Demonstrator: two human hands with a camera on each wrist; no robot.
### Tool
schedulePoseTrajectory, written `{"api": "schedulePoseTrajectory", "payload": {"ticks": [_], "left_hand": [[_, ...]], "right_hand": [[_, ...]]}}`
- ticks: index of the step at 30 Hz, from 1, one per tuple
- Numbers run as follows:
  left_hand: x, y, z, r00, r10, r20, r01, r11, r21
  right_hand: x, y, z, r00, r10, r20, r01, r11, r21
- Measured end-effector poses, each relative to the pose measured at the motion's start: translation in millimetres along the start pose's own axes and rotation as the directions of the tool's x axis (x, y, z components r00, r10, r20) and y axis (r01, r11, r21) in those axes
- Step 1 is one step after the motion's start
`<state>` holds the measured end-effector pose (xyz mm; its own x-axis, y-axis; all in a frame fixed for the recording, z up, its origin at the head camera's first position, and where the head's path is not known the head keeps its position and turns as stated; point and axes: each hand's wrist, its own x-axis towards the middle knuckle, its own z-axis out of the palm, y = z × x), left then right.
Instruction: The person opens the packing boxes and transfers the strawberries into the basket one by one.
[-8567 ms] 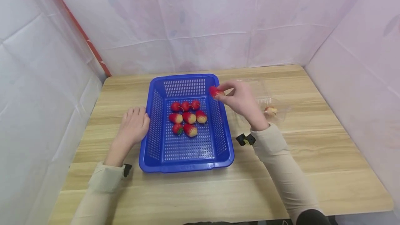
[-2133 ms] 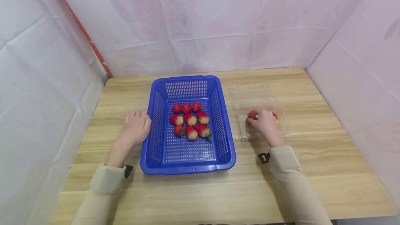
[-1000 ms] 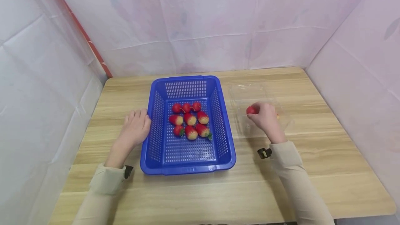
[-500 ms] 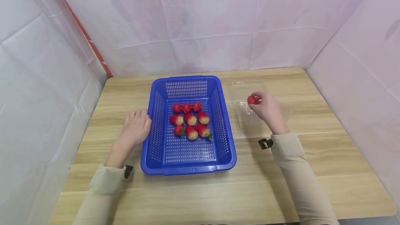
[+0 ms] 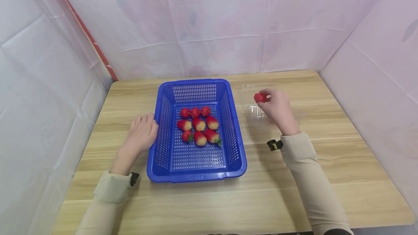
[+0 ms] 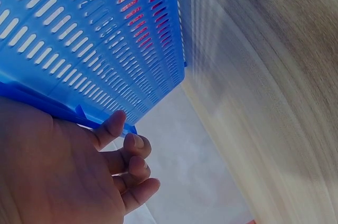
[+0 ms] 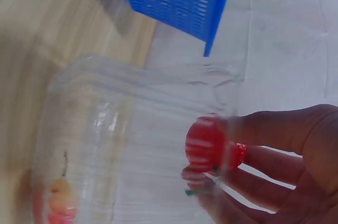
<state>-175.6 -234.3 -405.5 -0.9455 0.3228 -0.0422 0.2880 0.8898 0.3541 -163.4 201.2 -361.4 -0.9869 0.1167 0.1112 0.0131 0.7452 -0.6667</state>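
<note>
A blue slotted basket (image 5: 196,177) stands on the table with red cherries and red-and-cream strawberries (image 5: 198,124) in rows on its floor. My left hand (image 5: 141,132) rests at the basket's left rim, its fingers loosely bent beside the edge in the left wrist view. Over to the right, my right hand (image 5: 279,110) pinches a red strawberry (image 5: 259,98) between thumb and fingers above a clear plastic box (image 5: 254,111). A bit of green shows below the fruit in the right wrist view, partly seen through the box's wall.
Another yellow-and-red fruit (image 7: 62,200) lies inside the clear box, hidden behind my hand in the head view. The wooden table (image 5: 343,177) ends at pale cloth walls (image 5: 212,24) behind and on both sides.
A leafy strawberry has joined the lower row in the basket. My right hand went back to the clear box, took a red strawberry and lifted it up and away. The left hand has stayed put.
</note>
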Motion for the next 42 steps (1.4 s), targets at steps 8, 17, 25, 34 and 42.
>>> {"api": "schedulePoseTrajectory", "payload": {"ticks": [8, 17, 25, 34, 42], "left_hand": [[0.7, -0.5, 0.2, 1.0, 0.001, -0.005, -0.001, 1.0, -0.002], [1.5, -0.7, 0.0, 1.0, 0.002, -0.004, -0.002, 1.0, -0.001], [1.7, -0.3, -0.5, 1.0, 0.002, -0.001, -0.002, 1.0, -0.007], [1.6, -0.4, -0.8, 1.0, -0.007, 0.004, 0.007, 1.0, -0.005], [1.5, 0.1, -0.6, 1.0, -0.007, 0.01, 0.008, 1.0, -0.015]], "right_hand": [[-1.4, -19.2, -4.8, 0.999, -0.038, 0.005, 0.038, 0.999, -0.037], [-4.9, -43.8, -3.8, 0.997, -0.074, 0.032, 0.075, 0.996, -0.045], [-5.6, -61.2, 1.9, 0.994, -0.094, 0.059, 0.099, 0.992, -0.08], [-6.9, -85.2, 7.7, 0.978, -0.074, 0.194, 0.07, 0.997, 0.025], [-7.1, -101.5, 25.0, 0.968, -0.101, 0.231, 0.08, 0.992, 0.098]]}}
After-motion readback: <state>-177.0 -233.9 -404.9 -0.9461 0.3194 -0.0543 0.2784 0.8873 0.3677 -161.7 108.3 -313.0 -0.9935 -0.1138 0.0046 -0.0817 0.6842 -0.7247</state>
